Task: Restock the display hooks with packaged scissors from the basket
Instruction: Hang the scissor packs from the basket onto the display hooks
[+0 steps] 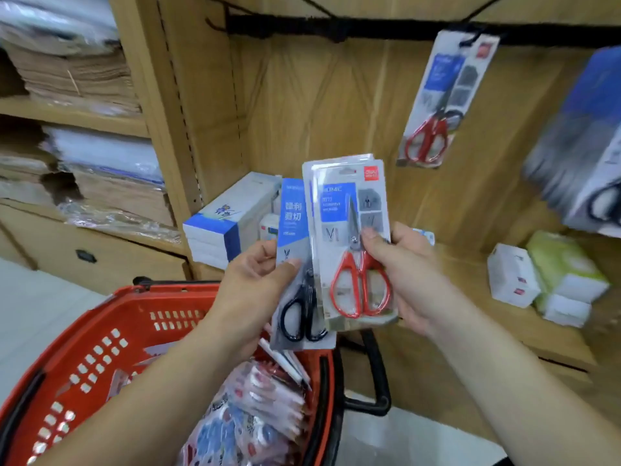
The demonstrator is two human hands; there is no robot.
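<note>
My left hand (250,284) grips a pack of black-handled scissors (295,264) with a blue card. My right hand (403,270) holds a pack of red-handled scissors (351,240), thumb on its front; it overlaps the black pack. Both packs are upright above the red basket (100,348), in front of the wooden display. A black hook rail (336,26) runs along the top. One pack of red-handled scissors (440,102) hangs from a hook there. A blurred pack with black handles (584,146) hangs at the far right.
The basket holds several small packets (255,415) and has black handles (373,375). Boxes (228,220) stand on the lower shelf behind my hands; white and green boxes (544,274) sit to the right. Stacked paper (74,75) fills the left shelves.
</note>
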